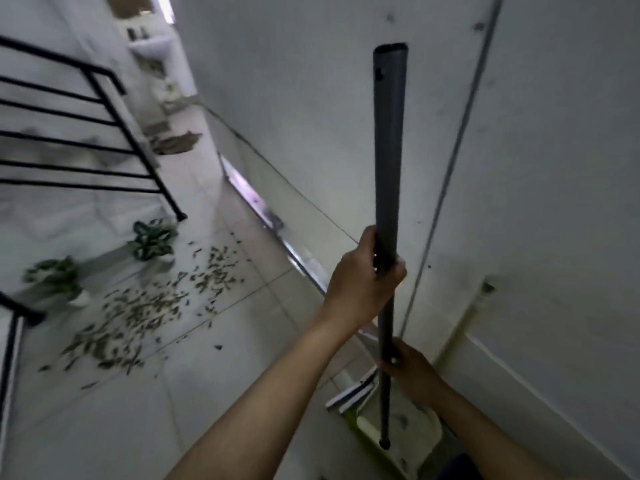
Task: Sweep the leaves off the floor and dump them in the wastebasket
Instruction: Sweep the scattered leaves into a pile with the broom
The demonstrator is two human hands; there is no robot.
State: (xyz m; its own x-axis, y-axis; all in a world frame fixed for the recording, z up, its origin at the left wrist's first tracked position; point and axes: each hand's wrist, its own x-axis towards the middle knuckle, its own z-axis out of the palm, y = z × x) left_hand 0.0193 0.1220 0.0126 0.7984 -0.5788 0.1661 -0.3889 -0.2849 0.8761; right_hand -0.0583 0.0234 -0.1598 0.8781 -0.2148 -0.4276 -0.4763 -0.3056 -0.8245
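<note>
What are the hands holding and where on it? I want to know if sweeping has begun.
Both grip a dark grey pole: the left hand around its middle, the right hand lower down. The leaves lie unswept.

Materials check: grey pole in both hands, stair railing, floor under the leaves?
Grey pole: probably matte plastic or coated metal tube; dull even sheen, hollow-looking top end. Stair railing: likely black-painted metal; thin straight bars. Floor: glazed light ceramic tile, judging by grout lines and soft reflections.
</note>
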